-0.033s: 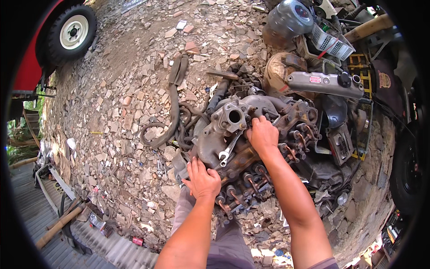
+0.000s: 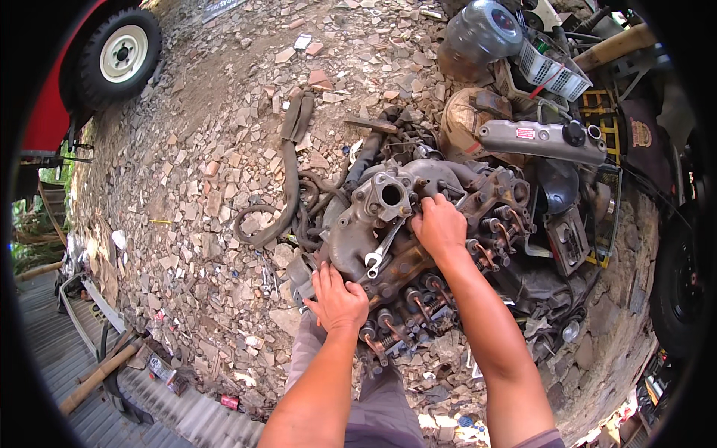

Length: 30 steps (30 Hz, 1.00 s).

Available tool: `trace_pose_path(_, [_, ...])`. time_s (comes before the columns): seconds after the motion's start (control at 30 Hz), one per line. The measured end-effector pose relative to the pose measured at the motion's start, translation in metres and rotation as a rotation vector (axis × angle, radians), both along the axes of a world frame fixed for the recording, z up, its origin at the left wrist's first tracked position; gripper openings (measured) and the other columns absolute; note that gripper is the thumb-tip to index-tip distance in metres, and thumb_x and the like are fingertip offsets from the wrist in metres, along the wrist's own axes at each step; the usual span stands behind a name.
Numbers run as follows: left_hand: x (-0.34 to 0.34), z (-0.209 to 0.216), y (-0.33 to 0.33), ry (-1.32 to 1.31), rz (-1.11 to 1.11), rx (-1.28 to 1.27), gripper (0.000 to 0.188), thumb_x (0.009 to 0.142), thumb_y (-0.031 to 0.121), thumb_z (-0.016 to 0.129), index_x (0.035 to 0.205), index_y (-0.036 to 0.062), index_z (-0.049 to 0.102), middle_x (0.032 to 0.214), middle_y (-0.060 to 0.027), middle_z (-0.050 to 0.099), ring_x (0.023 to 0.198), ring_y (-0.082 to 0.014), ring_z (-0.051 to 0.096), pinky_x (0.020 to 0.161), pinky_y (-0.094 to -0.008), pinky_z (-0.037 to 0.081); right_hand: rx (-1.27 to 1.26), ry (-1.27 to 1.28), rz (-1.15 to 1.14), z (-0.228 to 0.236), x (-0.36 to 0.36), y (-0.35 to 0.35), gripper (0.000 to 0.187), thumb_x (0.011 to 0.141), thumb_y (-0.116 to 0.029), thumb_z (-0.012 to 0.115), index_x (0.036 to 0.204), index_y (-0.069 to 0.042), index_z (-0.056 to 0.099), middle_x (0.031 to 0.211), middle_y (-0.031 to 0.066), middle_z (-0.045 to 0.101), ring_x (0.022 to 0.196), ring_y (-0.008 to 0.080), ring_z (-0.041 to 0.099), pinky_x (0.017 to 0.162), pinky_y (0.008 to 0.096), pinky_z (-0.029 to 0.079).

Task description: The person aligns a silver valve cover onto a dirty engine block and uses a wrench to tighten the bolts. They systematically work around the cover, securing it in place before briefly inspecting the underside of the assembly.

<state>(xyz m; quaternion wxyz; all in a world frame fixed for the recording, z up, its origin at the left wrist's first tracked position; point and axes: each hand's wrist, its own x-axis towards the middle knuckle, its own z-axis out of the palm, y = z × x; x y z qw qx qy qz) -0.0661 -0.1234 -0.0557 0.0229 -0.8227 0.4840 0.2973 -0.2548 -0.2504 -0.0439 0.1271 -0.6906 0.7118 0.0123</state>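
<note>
A grease-darkened engine cylinder head with exposed rocker arms and springs (image 2: 419,302) stands in front of my legs. Along its far side runs a grey cast manifold (image 2: 349,243) with a round flanged opening on top. My left hand (image 2: 337,297) lies with outstretched fingers against the manifold's near left end. Fingers curled down, my right hand (image 2: 441,225) is closed at a spot between manifold and head; its fingertips and whatever they pinch are hidden. Between my hands a silver combination wrench (image 2: 374,260) rests on the metal, its open jaw toward me.
Thick dark hoses (image 2: 287,213) lie on the rubble ground to the left. On the right are a silver valve cover (image 2: 541,140), a large clear water jug (image 2: 482,37) and a white plastic basket (image 2: 551,72). A red vehicle's wheel (image 2: 123,54) stands at far left.
</note>
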Motion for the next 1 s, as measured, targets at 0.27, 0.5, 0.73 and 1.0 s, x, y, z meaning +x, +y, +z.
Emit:
trace_pose_path(0.27, [0.001, -0.003, 0.002, -0.004, -0.011, -0.003, 0.059, 0.086, 0.026, 0.045, 0.141, 0.0037, 0.046, 0.155, -0.0086, 0.037, 0.146, -0.0291, 0.027, 0.11, -0.0723, 0.015, -0.049, -0.577, -0.517, 0.027, -0.067, -0.007, 0.022, 0.079, -0.014, 0.064, 0.089, 0.005, 0.062, 0.071, 0.011, 0.067, 0.067, 0.0158, 0.066, 0.064, 0.0319, 0.051])
trace_pose_path(0.5, [-0.001, -0.001, 0.0, -0.016, -0.019, -0.056, 0.059, 0.085, 0.025, 0.046, 0.139, 0.0026, 0.047, 0.153, -0.0093, 0.039, 0.145, -0.03, 0.029, 0.108, -0.0733, 0.018, -0.284, -0.07, 0.081, 0.0, -0.035, -0.041, 0.017, 0.081, -0.016, 0.069, 0.091, -0.006, 0.059, 0.093, 0.0111, 0.065, 0.091, 0.0329, 0.062, 0.077, 0.0453, 0.048])
trace_pose_path(0.73, [0.003, -0.006, 0.004, -0.024, -0.025, -0.032, 0.059, 0.084, 0.026, 0.046, 0.138, 0.0024, 0.049, 0.154, -0.009, 0.038, 0.146, -0.0291, 0.027, 0.108, -0.074, 0.018, -0.243, -0.035, 0.081, -0.002, -0.032, -0.038, 0.018, 0.082, -0.015, 0.069, 0.098, -0.008, 0.063, 0.102, 0.009, 0.064, 0.098, 0.0309, 0.061, 0.083, 0.0438, 0.048])
trace_pose_path(1.0, [0.002, 0.004, -0.001, 0.014, -0.003, 0.04, 0.056, 0.087, 0.023, 0.043, 0.14, 0.0038, 0.046, 0.156, -0.0078, 0.034, 0.148, -0.0274, 0.024, 0.112, -0.0703, 0.016, -0.249, -0.338, -0.086, 0.034, -0.048, 0.041, 0.011, 0.085, -0.006, 0.062, 0.096, -0.003, 0.065, 0.095, 0.0158, 0.066, 0.092, 0.0369, 0.061, 0.08, 0.0451, 0.047])
